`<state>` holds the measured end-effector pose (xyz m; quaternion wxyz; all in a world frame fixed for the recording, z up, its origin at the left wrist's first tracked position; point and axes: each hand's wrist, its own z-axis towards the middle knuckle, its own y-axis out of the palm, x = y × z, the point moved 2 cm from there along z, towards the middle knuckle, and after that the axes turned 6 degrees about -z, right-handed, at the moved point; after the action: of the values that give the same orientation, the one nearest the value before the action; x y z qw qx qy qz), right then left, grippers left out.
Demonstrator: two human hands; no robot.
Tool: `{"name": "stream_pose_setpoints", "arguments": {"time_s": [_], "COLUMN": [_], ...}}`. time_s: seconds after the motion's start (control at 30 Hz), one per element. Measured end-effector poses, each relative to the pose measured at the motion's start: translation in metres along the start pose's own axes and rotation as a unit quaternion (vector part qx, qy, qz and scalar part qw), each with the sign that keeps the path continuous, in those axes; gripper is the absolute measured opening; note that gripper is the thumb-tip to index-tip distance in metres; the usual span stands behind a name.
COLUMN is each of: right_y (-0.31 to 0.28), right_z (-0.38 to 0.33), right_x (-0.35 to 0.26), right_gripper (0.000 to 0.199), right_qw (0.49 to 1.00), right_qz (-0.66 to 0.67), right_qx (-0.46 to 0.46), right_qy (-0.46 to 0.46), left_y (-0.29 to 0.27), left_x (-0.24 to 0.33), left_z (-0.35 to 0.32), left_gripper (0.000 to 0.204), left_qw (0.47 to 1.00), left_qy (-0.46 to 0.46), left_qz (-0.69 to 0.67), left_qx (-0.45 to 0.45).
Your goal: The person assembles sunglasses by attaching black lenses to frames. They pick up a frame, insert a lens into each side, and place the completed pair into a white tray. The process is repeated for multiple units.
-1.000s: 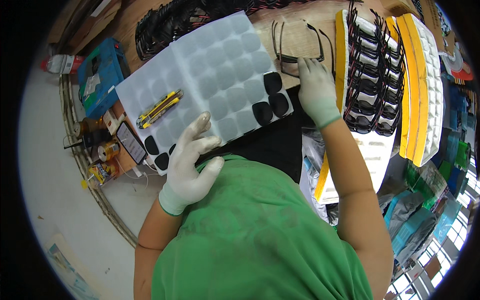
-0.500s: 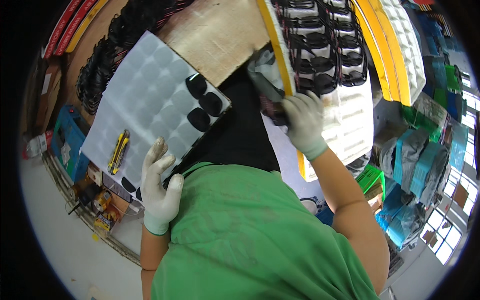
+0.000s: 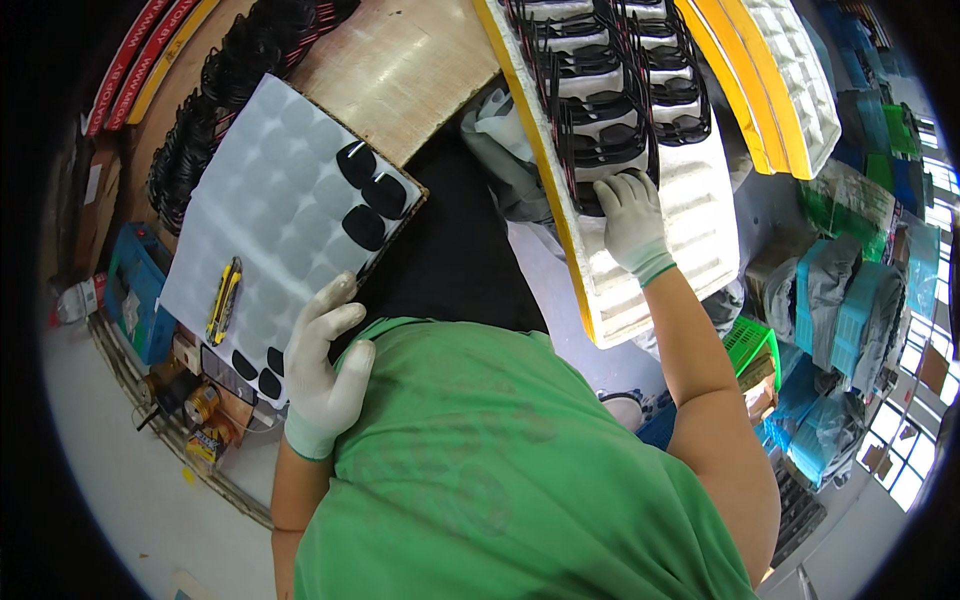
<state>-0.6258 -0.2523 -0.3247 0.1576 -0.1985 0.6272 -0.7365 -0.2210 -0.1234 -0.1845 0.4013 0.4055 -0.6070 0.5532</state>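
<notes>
Left of the tray [image 3: 700,232], the spread left hand [image 3: 328,370] is holding nothing; the right hand [image 3: 634,222] is moving inside, curling round sunglasses [image 3: 588,202], maybe adding them.

White is shown by the gloves on the left hand [image 3: 325,390] and the right hand [image 3: 632,228], both edged in green at the wrist. The sunglasses [image 3: 605,105] are coloured black, with red streaks seen among their arms. The tray [image 3: 695,190] is coloured white and bordered in yellow. The whitish sheet [image 3: 265,190] is patterned with rows of rounded grey patches, while the loose lenses [image 3: 384,196] are coloured black. The cutter [image 3: 225,300] is marked in yellow and black. The shirt [image 3: 480,430] is coloured green and mottled with darker smudges, the cloth [image 3: 450,240] plain black, the box [image 3: 140,290] blue, the basket [image 3: 745,342] bright green
</notes>
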Motion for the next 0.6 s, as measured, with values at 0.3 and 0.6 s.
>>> {"name": "stream_pose_setpoints", "arguments": {"time_s": [0.3, 0.6], "right_y": [-0.079, -0.113], "right_z": [0.063, 0.153], "right_x": [-0.048, -0.165], "right_gripper": [0.047, 0.038], "right_qw": [0.976, 0.914], "right_qz": [0.104, 0.235], "right_qx": [0.155, 0.18], "right_qy": [-0.109, -0.277], "left_y": [0.044, 0.081], "left_x": [0.083, 0.175], "left_z": [0.029, -0.025], "left_gripper": [0.031, 0.032], "left_qw": [0.888, 0.84], "left_qy": [0.301, 0.311], "left_qz": [-0.215, -0.356], "left_qx": [-0.274, -0.264]}}
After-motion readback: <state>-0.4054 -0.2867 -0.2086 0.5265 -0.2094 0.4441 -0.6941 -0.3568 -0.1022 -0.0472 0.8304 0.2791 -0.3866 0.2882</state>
